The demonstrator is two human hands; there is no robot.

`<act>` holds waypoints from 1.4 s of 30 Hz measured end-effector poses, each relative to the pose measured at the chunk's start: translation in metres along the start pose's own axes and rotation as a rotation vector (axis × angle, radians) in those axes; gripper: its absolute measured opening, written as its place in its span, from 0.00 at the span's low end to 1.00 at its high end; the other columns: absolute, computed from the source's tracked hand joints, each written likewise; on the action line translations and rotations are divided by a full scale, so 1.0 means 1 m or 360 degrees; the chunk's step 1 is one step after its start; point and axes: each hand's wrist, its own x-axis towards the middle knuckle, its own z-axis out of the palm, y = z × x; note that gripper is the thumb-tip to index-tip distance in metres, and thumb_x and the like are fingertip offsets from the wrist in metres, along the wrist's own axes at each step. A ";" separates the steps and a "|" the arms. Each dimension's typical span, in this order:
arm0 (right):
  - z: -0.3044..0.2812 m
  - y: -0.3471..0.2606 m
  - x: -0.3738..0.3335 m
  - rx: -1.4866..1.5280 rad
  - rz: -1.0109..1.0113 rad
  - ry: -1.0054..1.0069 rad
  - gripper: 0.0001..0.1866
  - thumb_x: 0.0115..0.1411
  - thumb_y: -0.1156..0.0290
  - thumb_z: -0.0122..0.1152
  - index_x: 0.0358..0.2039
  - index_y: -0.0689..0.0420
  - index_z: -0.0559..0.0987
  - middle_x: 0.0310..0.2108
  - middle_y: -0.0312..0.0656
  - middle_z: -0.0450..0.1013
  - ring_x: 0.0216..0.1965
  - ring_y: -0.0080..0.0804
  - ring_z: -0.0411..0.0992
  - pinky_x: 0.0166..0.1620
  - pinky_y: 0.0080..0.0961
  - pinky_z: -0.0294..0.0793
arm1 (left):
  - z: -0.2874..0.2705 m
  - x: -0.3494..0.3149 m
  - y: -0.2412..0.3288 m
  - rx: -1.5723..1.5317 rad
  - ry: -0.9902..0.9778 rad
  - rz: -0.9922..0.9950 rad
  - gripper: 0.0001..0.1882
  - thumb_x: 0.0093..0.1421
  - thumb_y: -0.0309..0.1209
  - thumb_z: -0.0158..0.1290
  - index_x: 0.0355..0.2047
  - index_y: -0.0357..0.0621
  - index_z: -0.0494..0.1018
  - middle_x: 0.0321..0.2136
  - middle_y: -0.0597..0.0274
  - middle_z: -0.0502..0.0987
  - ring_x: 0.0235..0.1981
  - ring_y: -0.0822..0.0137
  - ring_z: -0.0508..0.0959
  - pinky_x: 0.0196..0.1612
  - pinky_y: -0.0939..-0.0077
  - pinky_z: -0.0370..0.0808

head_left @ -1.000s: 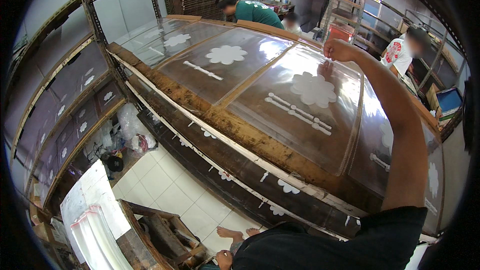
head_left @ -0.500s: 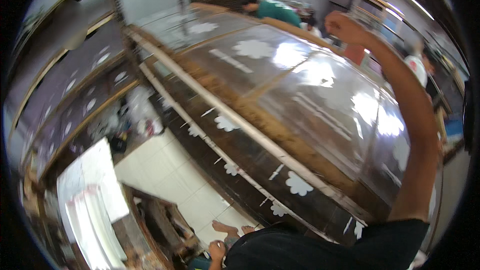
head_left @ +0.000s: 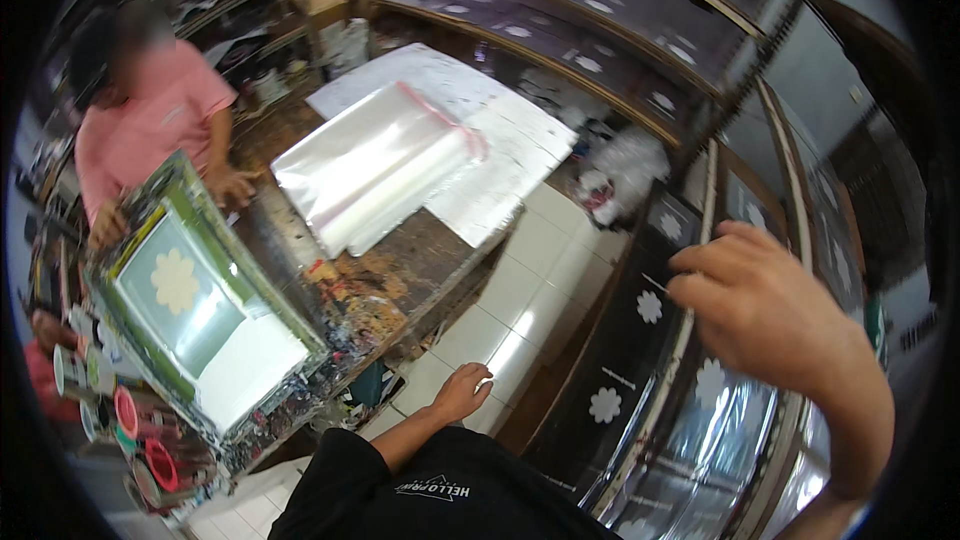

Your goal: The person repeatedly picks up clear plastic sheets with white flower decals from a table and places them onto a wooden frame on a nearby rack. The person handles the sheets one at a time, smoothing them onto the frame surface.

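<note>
My left hand (head_left: 463, 392) hangs low in front of my black shirt, over the white tiled floor. Its fingers are loosely stretched and hold nothing. Out to the right, my right hand (head_left: 765, 305) is raised above the drying rack (head_left: 683, 350), fingers bent but apart, and nothing shows between them. Beneath and beside it, clear sheets on the rack's shelves bear white flower prints, such as the flower print (head_left: 604, 405). Whether this hand touches the rack cannot be told.
A worktable (head_left: 400, 285) stands to the left, with a stack of clear film (head_left: 370, 170) and white boards (head_left: 500, 180). A person in pink (head_left: 160, 120) has hands at a green-edged printing screen (head_left: 185, 360). Ink pots (head_left: 145, 415) crowd the near left; another rack (head_left: 560, 65) stands behind.
My view has swung left from the wide rack to the worktable and the person in pink. My right hand, a raised fist before, is now lower with fingers looser.
</note>
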 end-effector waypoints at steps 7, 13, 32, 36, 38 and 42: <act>0.076 0.025 0.130 0.0344 -0.0517 0.0334 0.10 0.51 0.79 0.59 0.37 0.60 0.79 0.41 0.47 0.77 0.43 0.44 0.76 0.51 0.34 0.73 | -0.077 0.031 0.006 0.0331 0.0611 -0.0126 0.11 0.60 0.29 0.56 0.42 0.39 0.77 0.49 0.48 0.74 0.52 0.46 0.73 0.56 0.56 0.70; 0.285 0.067 0.179 0.2131 0.0373 0.0581 0.11 0.68 0.72 0.53 0.45 0.65 0.77 0.40 0.40 0.77 0.41 0.27 0.76 0.48 0.26 0.74 | -0.104 0.030 0.001 0.0367 0.0698 -0.0149 0.13 0.58 0.28 0.57 0.43 0.38 0.76 0.51 0.48 0.72 0.53 0.47 0.72 0.56 0.57 0.70; 0.603 -0.004 0.036 0.2971 0.1584 -0.0158 0.05 0.67 0.71 0.55 0.40 0.58 0.75 0.36 0.40 0.76 0.35 0.31 0.77 0.37 0.29 0.80 | -0.262 0.157 0.000 0.2117 0.0812 -0.0446 0.35 0.54 0.30 0.59 0.62 0.41 0.64 0.64 0.46 0.63 0.66 0.45 0.60 0.67 0.33 0.50; 0.583 0.003 0.044 0.3043 0.1510 -0.0165 0.12 0.67 0.67 0.57 0.46 0.61 0.75 0.42 0.43 0.76 0.40 0.35 0.78 0.44 0.31 0.78 | -0.245 0.172 -0.014 0.1899 0.0727 -0.0153 0.27 0.57 0.26 0.51 0.58 0.38 0.69 0.63 0.49 0.66 0.65 0.48 0.62 0.66 0.31 0.50; 0.543 0.007 0.058 0.3134 0.1460 -0.0143 0.11 0.67 0.68 0.58 0.46 0.59 0.74 0.41 0.42 0.75 0.41 0.35 0.78 0.45 0.31 0.78 | -0.223 0.177 0.009 0.1868 0.0681 -0.0023 0.24 0.57 0.27 0.51 0.55 0.36 0.71 0.62 0.50 0.67 0.65 0.48 0.63 0.66 0.31 0.52; 0.442 0.020 0.103 0.3754 0.1003 0.0203 0.26 0.67 0.57 0.58 0.59 0.56 0.66 0.60 0.45 0.65 0.56 0.44 0.70 0.57 0.43 0.71 | -0.173 0.172 0.049 0.1779 0.0503 0.0133 0.23 0.58 0.30 0.50 0.55 0.36 0.71 0.62 0.50 0.67 0.64 0.48 0.63 0.64 0.30 0.53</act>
